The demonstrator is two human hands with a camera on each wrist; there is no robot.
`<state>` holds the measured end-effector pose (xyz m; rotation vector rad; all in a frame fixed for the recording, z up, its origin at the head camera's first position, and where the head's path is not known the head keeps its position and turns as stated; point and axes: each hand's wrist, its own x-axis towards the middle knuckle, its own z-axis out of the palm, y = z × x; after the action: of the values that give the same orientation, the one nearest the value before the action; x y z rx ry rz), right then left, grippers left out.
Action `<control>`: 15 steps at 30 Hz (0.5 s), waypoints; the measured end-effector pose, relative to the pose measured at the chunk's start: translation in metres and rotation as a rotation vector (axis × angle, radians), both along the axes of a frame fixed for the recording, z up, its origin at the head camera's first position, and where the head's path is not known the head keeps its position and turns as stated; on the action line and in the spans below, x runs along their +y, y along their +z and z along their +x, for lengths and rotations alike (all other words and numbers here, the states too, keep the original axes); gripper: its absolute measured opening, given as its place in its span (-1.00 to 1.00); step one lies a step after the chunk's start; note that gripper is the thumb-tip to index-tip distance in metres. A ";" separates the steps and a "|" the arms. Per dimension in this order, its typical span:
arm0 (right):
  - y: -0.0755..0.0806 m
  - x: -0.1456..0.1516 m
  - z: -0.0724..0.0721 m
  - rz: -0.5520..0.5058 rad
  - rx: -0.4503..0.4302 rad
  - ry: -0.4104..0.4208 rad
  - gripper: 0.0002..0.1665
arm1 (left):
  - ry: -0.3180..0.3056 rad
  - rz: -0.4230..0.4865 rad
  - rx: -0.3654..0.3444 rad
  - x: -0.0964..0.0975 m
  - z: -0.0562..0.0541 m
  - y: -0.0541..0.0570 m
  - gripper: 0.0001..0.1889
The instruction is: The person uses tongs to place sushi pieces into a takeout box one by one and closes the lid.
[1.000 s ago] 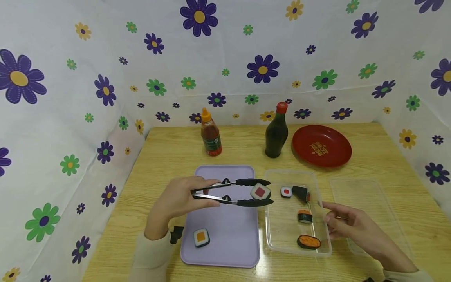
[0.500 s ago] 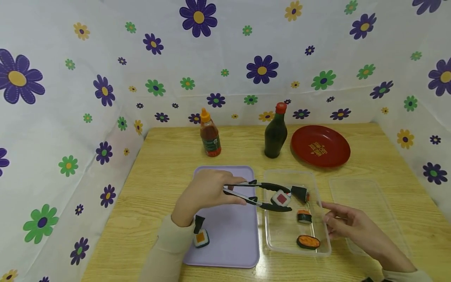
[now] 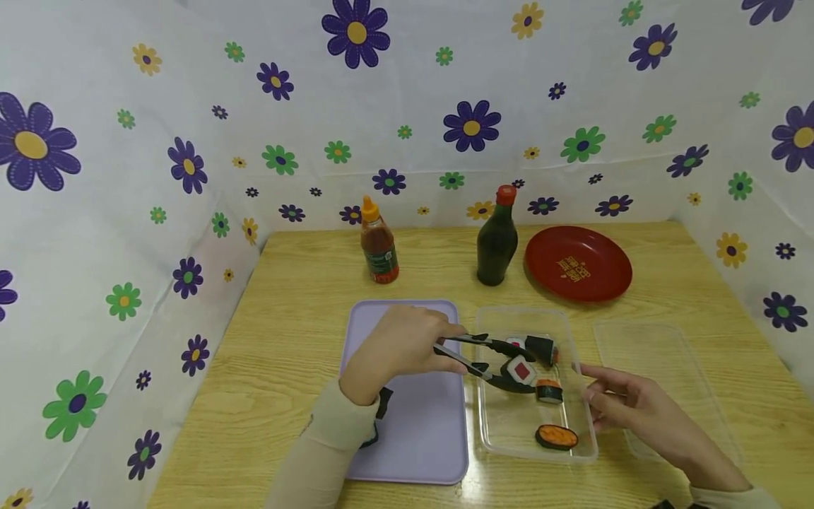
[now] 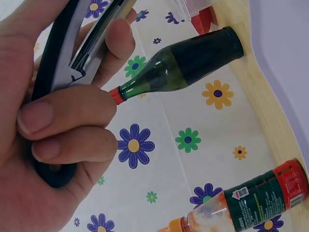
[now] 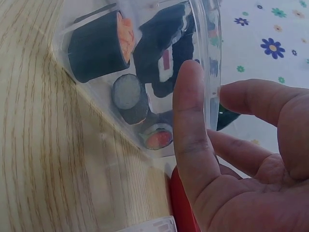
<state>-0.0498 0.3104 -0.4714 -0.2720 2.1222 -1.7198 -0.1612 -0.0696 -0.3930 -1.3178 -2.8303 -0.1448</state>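
My left hand grips a pair of tongs with metal arms and black tips. Between the tips sits a toy sushi roll with a red centre, above the clear plastic box. In that box lie a dark cone-shaped hand roll, a small orange-topped sushi, an oval orange-topped sushi and a small roll partly covered by the tongs. At the box's right side, my right hand pinches its wall between thumb and fingers.
A lavender tray lies left of the box; one roll on it is mostly hidden by my sleeve. Behind stand a red sauce bottle and a dark green bottle. A red plate and clear lid are at right.
My left hand has carried the tongs and the red-centred roll rightward, from over the tray's right edge to over the box, and slightly lower. My right hand has stayed at the box.
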 end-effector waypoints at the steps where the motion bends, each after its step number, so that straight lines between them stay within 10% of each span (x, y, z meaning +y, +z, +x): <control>1: 0.000 0.000 0.000 0.003 0.001 -0.001 -0.41 | 0.000 -0.003 -0.003 0.001 0.000 0.000 -0.40; 15: 0.000 0.001 0.001 -0.034 -0.024 0.009 -0.44 | 0.018 -0.112 0.062 0.018 0.005 0.006 -0.40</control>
<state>-0.0490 0.3118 -0.4710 -0.2681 2.0736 -1.7465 -0.1561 -0.0519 -0.3871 -1.2917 -2.8345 0.0541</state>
